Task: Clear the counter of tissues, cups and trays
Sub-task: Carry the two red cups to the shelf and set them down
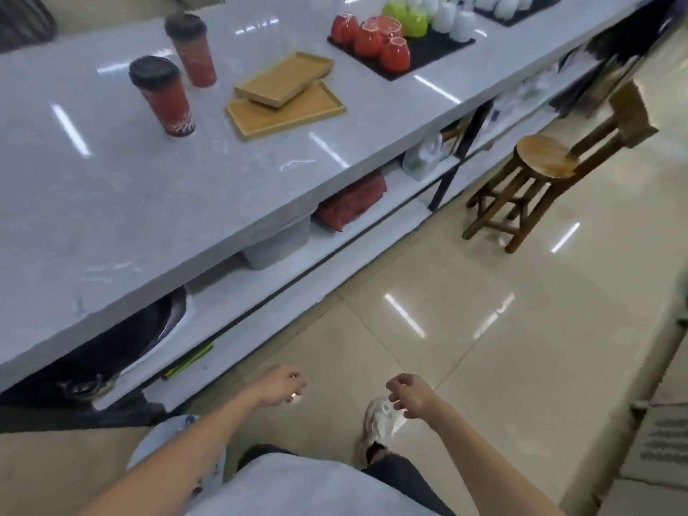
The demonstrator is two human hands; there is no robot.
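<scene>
Both hands, left hand (pixel 281 385) and right hand (pixel 409 394), hang loosely curled and seemingly empty over the floor, well short of the counter (pixel 149 202), so the next step is reaching for the two red cups (pixel 163 96) or stacked trays (pixel 284 95).

The pale counter (pixel 156 202) carries two lidded red cups (pixel 163 96), stacked wooden trays (pixel 284 95) and black mats (pixel 428 55) under mugs.

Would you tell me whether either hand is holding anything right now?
Nothing visible is held: left hand and right hand hang loosely curled above the floor.
</scene>
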